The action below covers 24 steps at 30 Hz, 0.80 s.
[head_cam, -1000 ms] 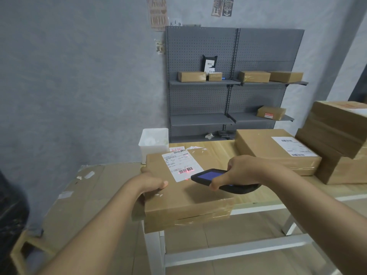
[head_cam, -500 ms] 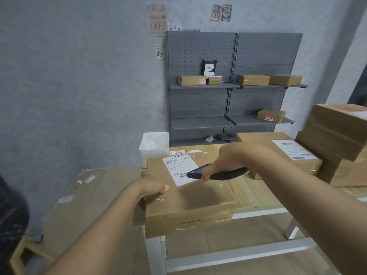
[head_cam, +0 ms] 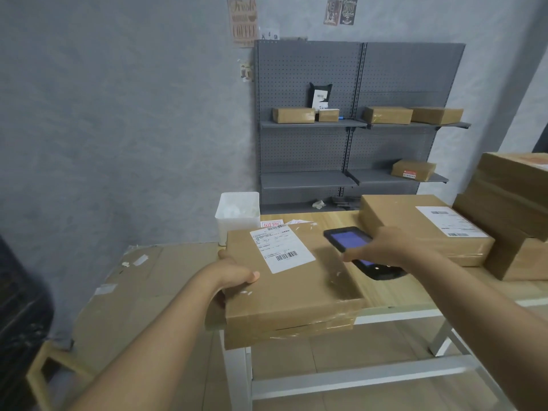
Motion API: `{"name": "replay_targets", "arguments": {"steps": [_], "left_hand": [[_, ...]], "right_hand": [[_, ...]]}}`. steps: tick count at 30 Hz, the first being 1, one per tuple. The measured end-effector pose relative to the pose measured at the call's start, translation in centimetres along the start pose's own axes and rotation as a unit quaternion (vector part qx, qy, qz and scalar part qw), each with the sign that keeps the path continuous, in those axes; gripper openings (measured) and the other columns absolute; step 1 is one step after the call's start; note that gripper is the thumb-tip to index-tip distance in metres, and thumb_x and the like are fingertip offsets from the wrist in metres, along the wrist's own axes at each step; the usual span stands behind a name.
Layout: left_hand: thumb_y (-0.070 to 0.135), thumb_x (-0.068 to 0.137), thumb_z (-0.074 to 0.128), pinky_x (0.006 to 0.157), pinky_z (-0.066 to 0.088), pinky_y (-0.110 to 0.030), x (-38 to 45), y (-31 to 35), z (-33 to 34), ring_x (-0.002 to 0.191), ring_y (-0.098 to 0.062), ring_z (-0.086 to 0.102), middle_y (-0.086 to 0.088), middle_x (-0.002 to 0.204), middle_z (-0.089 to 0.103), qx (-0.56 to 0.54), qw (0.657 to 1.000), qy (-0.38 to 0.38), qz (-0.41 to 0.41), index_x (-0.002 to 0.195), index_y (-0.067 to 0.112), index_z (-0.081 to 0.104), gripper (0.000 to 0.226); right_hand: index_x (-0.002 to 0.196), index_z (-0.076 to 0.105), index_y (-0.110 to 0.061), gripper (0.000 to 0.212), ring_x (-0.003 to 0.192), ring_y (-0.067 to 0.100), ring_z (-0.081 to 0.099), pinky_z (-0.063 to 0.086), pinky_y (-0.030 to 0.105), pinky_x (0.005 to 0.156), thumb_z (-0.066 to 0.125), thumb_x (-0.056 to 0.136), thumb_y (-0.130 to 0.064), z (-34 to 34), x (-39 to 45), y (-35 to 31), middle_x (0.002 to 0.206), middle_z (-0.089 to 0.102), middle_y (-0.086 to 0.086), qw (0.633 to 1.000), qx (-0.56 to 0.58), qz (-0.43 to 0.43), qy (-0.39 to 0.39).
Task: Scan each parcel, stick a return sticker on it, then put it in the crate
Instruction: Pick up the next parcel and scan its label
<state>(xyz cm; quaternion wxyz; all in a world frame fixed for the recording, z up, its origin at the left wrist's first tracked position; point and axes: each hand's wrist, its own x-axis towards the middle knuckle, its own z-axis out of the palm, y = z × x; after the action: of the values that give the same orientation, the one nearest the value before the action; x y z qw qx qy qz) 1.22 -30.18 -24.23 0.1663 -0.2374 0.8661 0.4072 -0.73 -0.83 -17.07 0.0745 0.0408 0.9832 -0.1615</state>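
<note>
On table edge | left hand [head_cam: 234, 274] grips flat cardboard parcel [head_cam: 292, 289] | right hand [head_cam: 382, 250] holds black scanner [head_cam: 350, 241]

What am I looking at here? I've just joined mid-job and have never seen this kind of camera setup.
There is no machine: a person wears one wide-angle camera on the head, looking forward and down at their own bare arms. The left hand holds the left edge of a flat brown parcel that overhangs the near corner of a wooden table; its white barcode label faces up. The right hand has its grip on a dark handheld scanner, screen lit, just right of the parcel. Further back lie red-printed stickers, a white tub and more labelled boxes. Grey shelves stand behind.
</note>
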Motion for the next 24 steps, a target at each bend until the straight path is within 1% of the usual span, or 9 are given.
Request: {"name": "replay_targets", "arguments": {"steps": [4,6,9,11,13,16,19,22,24], "left_hand": [[0.039,0.078,0.072,0.081,0.056,-0.045,-0.1,-0.1,0.2,0.096,-0.026,0.060,-0.002,0.108,0.052,-0.020,1.000,0.004,0.004,0.132,0.017,0.017,0.080],[0.039,0.078,0.072,0.078,0.056,-0.041,0.0,-0.2,0.2,0.095,-0.024,0.060,0.000,0.105,0.052,-0.024,1.000,0.006,0.008,0.132,0.017,0.018,0.080],[0.041,0.078,0.072,0.066,0.050,-0.030,0.1,-0.4,0.2,0.090,-0.020,0.058,0.002,0.101,0.052,-0.016,1.000,0.017,0.018,0.134,0.015,0.019,0.082],[0.043,0.078,0.071,0.059,0.044,-0.027,0.1,-0.5,0.2,0.085,-0.016,0.057,0.004,0.098,0.053,-0.007,1.000,0.019,0.024,0.135,0.014,0.018,0.083],[0.045,0.077,0.071,0.055,0.042,-0.026,0.2,-0.6,0.1,0.084,-0.014,0.057,0.005,0.099,0.054,-0.002,0.999,0.017,0.029,0.136,0.014,0.018,0.085],[0.049,0.075,0.072,0.060,0.048,-0.028,0.3,-0.5,-0.4,0.092,-0.017,0.060,0.004,0.108,0.054,0.007,1.000,0.002,0.025,0.138,0.017,0.017,0.089],[0.052,0.077,0.068,0.074,0.057,-0.036,0.3,0.0,-1.0,0.090,-0.021,0.064,-0.001,0.110,0.058,0.030,0.999,-0.011,0.008,0.135,0.019,0.019,0.082],[0.052,0.082,0.061,0.082,0.055,-0.037,0.8,0.5,-2.0,0.097,-0.023,0.061,-0.001,0.118,0.058,0.054,0.998,0.030,0.017,0.134,0.017,0.028,0.072],[0.050,0.084,0.058,0.077,0.048,-0.033,1.4,1.0,-2.6,0.103,-0.022,0.054,-0.001,0.128,0.053,0.070,0.994,0.069,0.037,0.139,0.014,0.029,0.071]], "right_hand": [[0.073,0.047,-0.011,0.054,0.083,0.023,0.057,0.051,0.034,0.072,0.074,0.068,-0.057,3.6,1.8,3.7,0.091,0.060,0.011,0.995,0.079,0.063,0.026],[0.069,0.047,-0.009,0.051,0.093,0.027,0.056,0.050,0.037,0.079,0.071,0.073,-0.054,5.2,2.4,4.8,0.094,0.062,0.016,0.994,0.073,0.073,0.043],[0.072,0.059,-0.006,0.048,0.085,0.028,0.063,0.053,0.038,0.077,0.069,0.075,-0.053,7.0,3.5,5.4,0.084,0.068,0.016,0.994,0.059,0.090,0.029],[0.073,0.060,-0.006,0.046,0.077,0.026,0.062,0.051,0.035,0.067,0.070,0.075,-0.050,8.3,4.4,5.4,0.079,0.066,0.013,0.994,0.065,0.090,0.018],[0.077,0.057,-0.005,0.048,0.081,0.028,0.057,0.044,0.033,0.065,0.070,0.074,-0.051,9.6,5.4,5.3,0.090,0.060,0.015,0.995,0.054,0.088,0.013],[0.099,0.055,-0.006,0.060,0.091,0.031,0.050,0.042,0.034,0.074,0.067,0.072,-0.057,10.8,6.7,5.2,0.104,0.050,0.014,0.995,0.027,0.091,0.018],[0.102,0.052,-0.009,0.070,0.100,0.031,0.051,0.042,0.034,0.080,0.061,0.070,-0.070,11.0,7.9,5.0,0.101,0.049,0.011,0.996,-0.022,0.084,0.007],[0.113,0.056,-0.007,0.075,0.108,0.030,0.051,0.044,0.034,0.087,0.057,0.073,-0.071,10.2,9.2,4.4,0.113,0.052,0.013,0.995,-0.031,0.086,-0.029],[0.120,0.054,-0.006,0.073,0.117,0.033,0.044,0.040,0.036,0.092,0.056,0.079,-0.066,9.2,10.4,3.8,0.122,0.046,0.017,0.997,-0.013,0.075,-0.025]]}}
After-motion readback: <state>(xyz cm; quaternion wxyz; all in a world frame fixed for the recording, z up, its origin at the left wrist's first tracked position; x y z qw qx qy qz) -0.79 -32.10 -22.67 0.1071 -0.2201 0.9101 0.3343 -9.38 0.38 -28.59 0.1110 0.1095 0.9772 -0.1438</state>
